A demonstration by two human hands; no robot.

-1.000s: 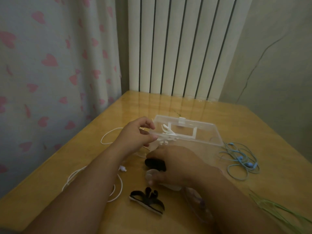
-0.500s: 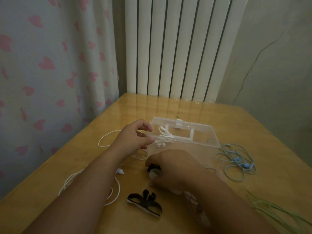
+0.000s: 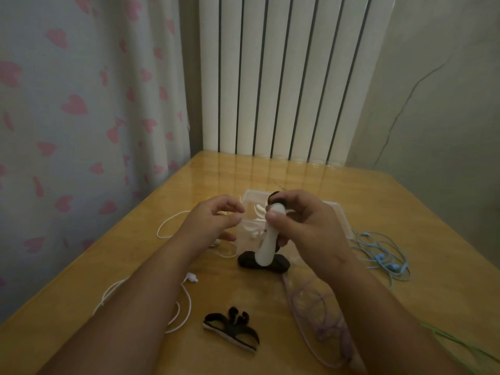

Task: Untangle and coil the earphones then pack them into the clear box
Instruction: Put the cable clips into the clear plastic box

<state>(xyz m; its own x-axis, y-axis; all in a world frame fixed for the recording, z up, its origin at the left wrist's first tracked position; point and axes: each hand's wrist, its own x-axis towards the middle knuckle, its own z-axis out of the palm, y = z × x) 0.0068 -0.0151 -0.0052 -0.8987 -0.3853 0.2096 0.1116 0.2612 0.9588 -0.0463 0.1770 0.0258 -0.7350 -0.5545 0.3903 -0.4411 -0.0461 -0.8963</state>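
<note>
Wooden table (image 3: 378, 212), radiator (image 3: 284, 77) behind | right hand (image 3: 305, 226): fingers curled, thumb pinching white strap (image 3: 267, 247) upright over clear box (image 3: 250, 196) | left hand (image 3: 208, 223): fingers loosely curled beside box, any hold cannot tell

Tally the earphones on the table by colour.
white earphones: 1
blue earphones: 1
purple earphones, in a clear bag: 1
green earphones, partly out of frame: 1
Total: 4

Clear box (image 3: 251, 197) half behind the right hand (image 3: 305, 226); green cable (image 3: 438, 332) partly off-frame.
</note>
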